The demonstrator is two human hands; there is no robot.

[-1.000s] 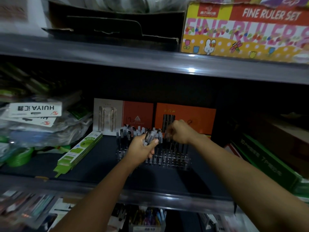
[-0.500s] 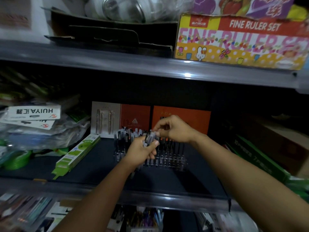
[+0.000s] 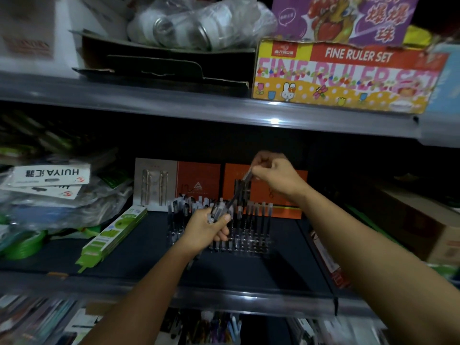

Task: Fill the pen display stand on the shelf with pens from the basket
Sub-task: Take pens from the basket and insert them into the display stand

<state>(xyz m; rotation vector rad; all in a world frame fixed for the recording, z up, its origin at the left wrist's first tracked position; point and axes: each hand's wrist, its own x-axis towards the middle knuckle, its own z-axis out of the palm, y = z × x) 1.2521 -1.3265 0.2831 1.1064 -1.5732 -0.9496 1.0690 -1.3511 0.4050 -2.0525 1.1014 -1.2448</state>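
Mid-fill: left hand (image 3: 207,230) grips bundle of clear-barrelled black pens (image 3: 219,211), right hand (image 3: 271,171) pinches one slim pen (image 3: 240,189) lifted at 12 o'clock above clear acrylic pen stand (image 3: 251,241); next, lower it into a free slot.

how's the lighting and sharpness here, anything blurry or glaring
Head view: dim overall, the shelf bay around the pen display stand nearly black; a glare spot sits on the upper shelf edge; the corners smear and bend from the wide lens; the single pen in the right hand is motion-blurred.

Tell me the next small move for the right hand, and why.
Probably lower the pen pinched in the right hand into a free slot of the stand. It hangs above the rows, tip down, while the left hand holds the spare bundle.
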